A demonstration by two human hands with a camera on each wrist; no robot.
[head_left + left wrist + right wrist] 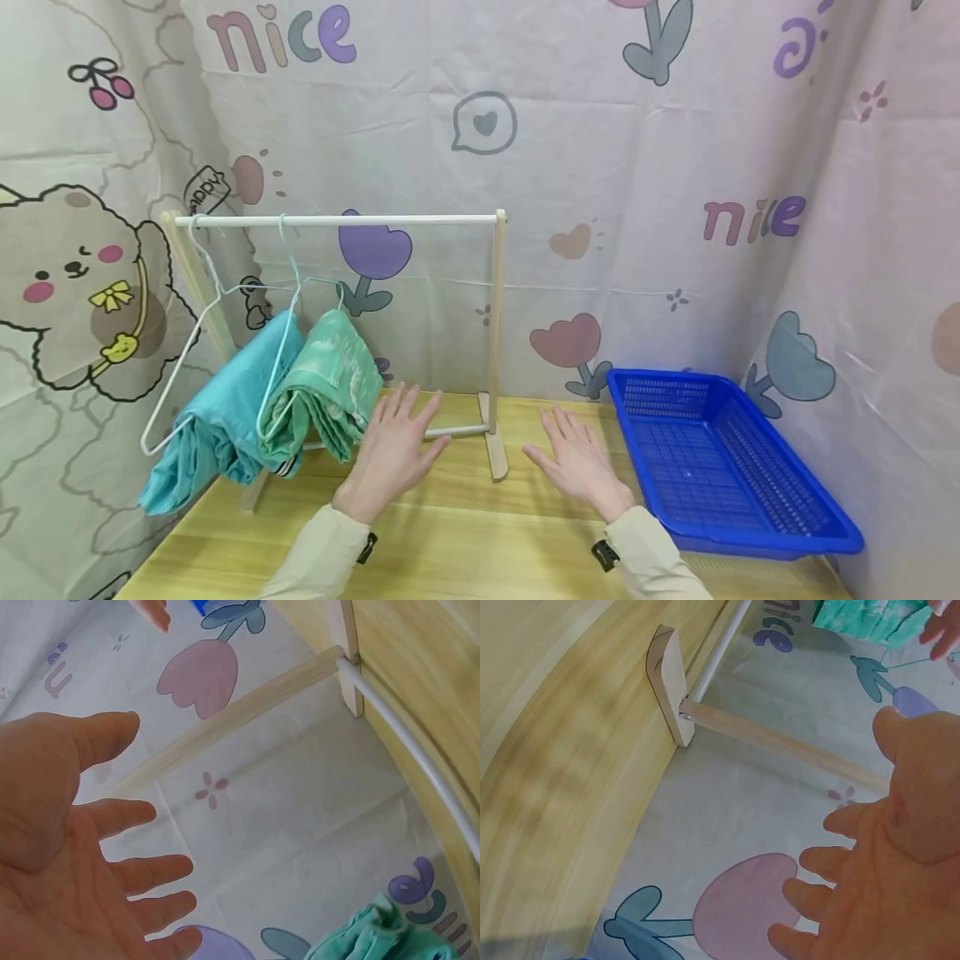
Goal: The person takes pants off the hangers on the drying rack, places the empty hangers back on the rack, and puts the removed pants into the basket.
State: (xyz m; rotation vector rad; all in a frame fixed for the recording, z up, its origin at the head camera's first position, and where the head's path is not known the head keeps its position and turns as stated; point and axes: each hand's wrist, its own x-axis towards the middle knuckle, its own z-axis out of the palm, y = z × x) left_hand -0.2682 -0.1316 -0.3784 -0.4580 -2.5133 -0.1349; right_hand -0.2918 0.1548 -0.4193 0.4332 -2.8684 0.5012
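Note:
My left hand (392, 450), fingers spread and holding nothing, is over the table just right of a green garment (333, 375) folded over a hanger. Beside that garment hangs a light blue garment (232, 400) on a white hanger (176, 367). Both hang from the white top bar (390, 220) of a small wooden clothes rack. With its fingers also spread and nothing in it, my right hand (581, 458) is between the rack's right post (497, 325) and a blue plastic basket (750, 537). In the left wrist view the left palm (45, 877) faces the camera.
The blue basket has mesh sides and stands at the right end of the wooden table (465, 542). A wooden foot (497, 457) of the rack rests on the tabletop. Printed curtains (637, 167) close off the back and both sides.

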